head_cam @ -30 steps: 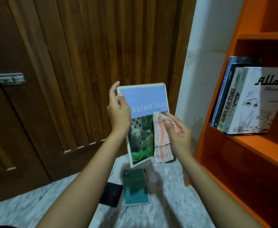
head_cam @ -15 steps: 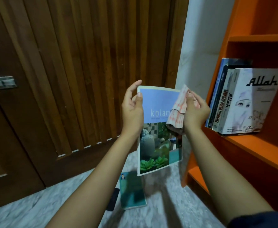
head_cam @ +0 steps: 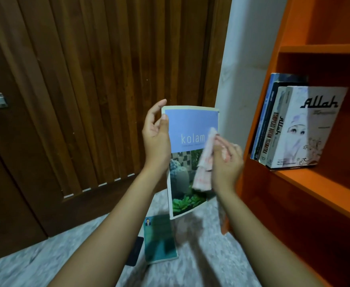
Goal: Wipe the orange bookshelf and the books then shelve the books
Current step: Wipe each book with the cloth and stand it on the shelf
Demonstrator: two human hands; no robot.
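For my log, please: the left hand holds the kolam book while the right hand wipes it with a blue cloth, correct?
Only the colour is wrong: in the head view the left hand holds the kolam book while the right hand wipes it with a pink-and-white cloth.

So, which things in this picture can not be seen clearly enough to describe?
Head view:
- kolam book: the title after "kolam" is covered by the cloth in the right hand.
- teal book on the floor: its text is blurred and too small.
- dark flat object beside it: partly hidden by the left forearm, unidentifiable.
- orange bookshelf: cut off by the right edge.
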